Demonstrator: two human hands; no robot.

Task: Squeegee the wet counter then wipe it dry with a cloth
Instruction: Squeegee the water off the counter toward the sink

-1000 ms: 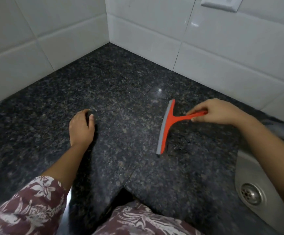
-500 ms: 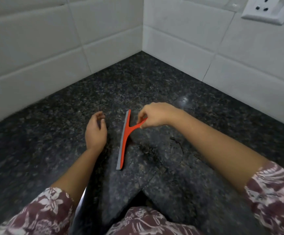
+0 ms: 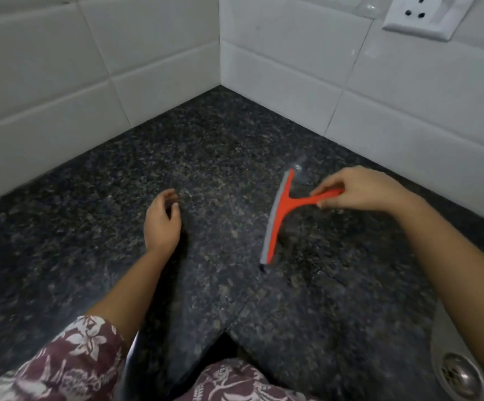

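Observation:
A red squeegee [image 3: 281, 215] with a grey rubber blade rests its blade on the dark speckled granite counter [image 3: 206, 157], right of centre. My right hand [image 3: 362, 192] grips its red handle from the right. My left hand [image 3: 161, 224] rests on the counter to the left of the squeegee, fingers loosely curled, holding nothing. Wet streaks glisten on the stone around and below the blade. No cloth is in view.
White tiled walls meet in a corner [image 3: 219, 82] behind the counter. A white wall socket [image 3: 421, 15] sits at the top right. A steel sink with a drain [image 3: 460, 374] lies at the bottom right. The counter's front edge notches inward at the bottom centre.
My right hand has drawn the squeegee to the right, away from my left hand. My left hand has stayed in place on the counter.

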